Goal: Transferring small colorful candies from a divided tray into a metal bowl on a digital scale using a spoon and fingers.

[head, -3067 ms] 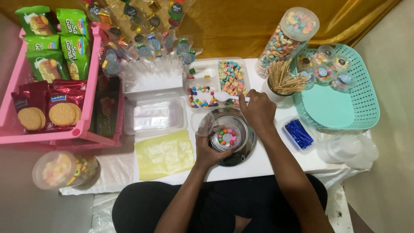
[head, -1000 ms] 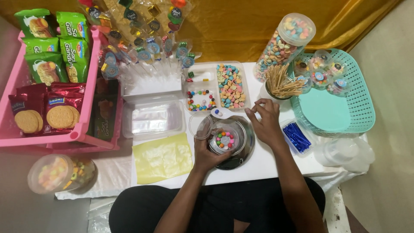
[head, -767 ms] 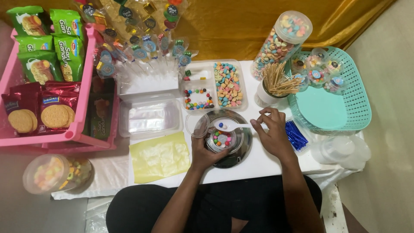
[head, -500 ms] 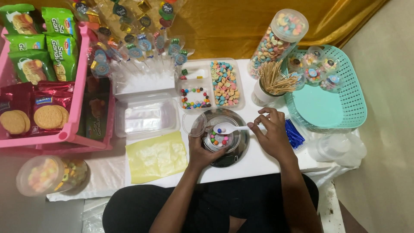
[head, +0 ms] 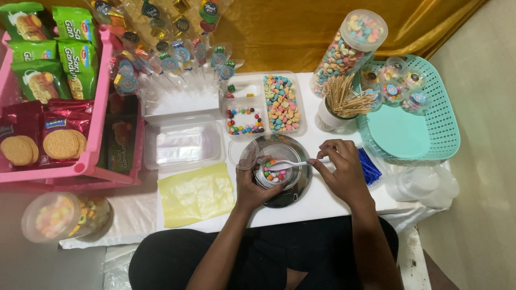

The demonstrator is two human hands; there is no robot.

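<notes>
My left hand [head: 252,185] grips a small clear cup [head: 274,174] holding colourful round candies, set over a round metal plate [head: 293,190] on the white table. My right hand [head: 341,169] pinches the handle of a white plastic spoon [head: 293,164], whose bowl rests over the cup's mouth. Just behind the plate sits a clear divided tray [head: 263,104] with pastel candies, a row of bright round candies and a few loose ones.
A pink rack [head: 102,107] of biscuit packs stands at left, a clear lidded box [head: 183,145] and a yellow sheet [head: 196,193] beside it. A cup of wooden sticks [head: 344,102], a tall candy jar [head: 346,48], a teal basket [head: 430,123] with filled cups and blue sticks [head: 370,166] lie right.
My right hand came back from the candy tray and now holds the white spoon over the cup. The left hand has kept its hold on the cup.
</notes>
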